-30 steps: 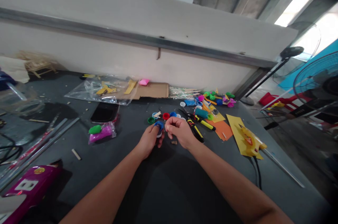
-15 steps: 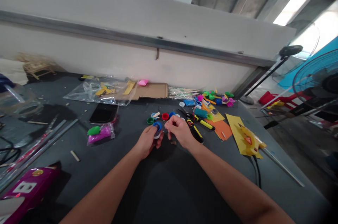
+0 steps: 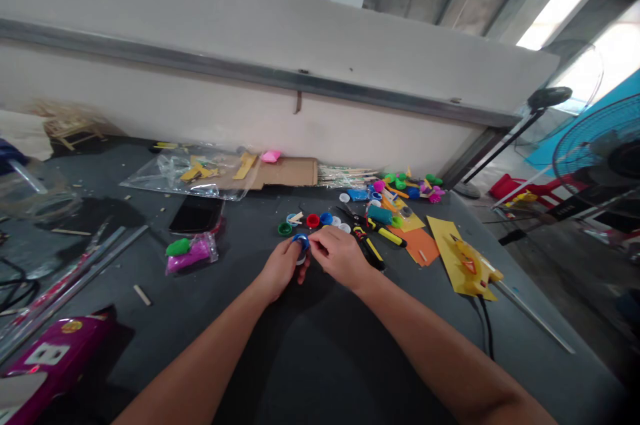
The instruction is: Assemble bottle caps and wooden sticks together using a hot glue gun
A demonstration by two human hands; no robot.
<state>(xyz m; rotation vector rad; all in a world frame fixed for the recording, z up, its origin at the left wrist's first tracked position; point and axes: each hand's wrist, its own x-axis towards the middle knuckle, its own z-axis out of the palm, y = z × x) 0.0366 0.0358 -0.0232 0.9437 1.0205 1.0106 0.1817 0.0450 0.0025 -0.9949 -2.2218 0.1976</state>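
Note:
In the middle of the dark table, my left hand (image 3: 281, 266) is closed around a blue bottle cap (image 3: 301, 239) with something white just below it. My right hand (image 3: 339, 254) is closed in a pinch, its fingertips at the blue cap's right edge. Whatever it pinches is too small or hidden to make out. Just beyond my hands lie more caps: a green cap (image 3: 285, 229), a red cap (image 3: 313, 220), another blue cap (image 3: 326, 218) and white ones. Small wooden pieces (image 3: 297, 218) rest on a light blue cap behind the green one.
Yellow-handled pliers (image 3: 369, 248) lie right of my hands, near orange paper (image 3: 420, 246). A yellow glue gun (image 3: 475, 265) rests on yellow card (image 3: 443, 238). At left are a phone (image 3: 197, 214), bagged purple clay (image 3: 194, 254) and a magenta device (image 3: 60, 358). A white partition (image 3: 250, 111) stands behind.
My right hand has moved slightly left and turned, bringing its fingertips to the blue cap. The left hand has shifted a little, and the cap in it has tilted.

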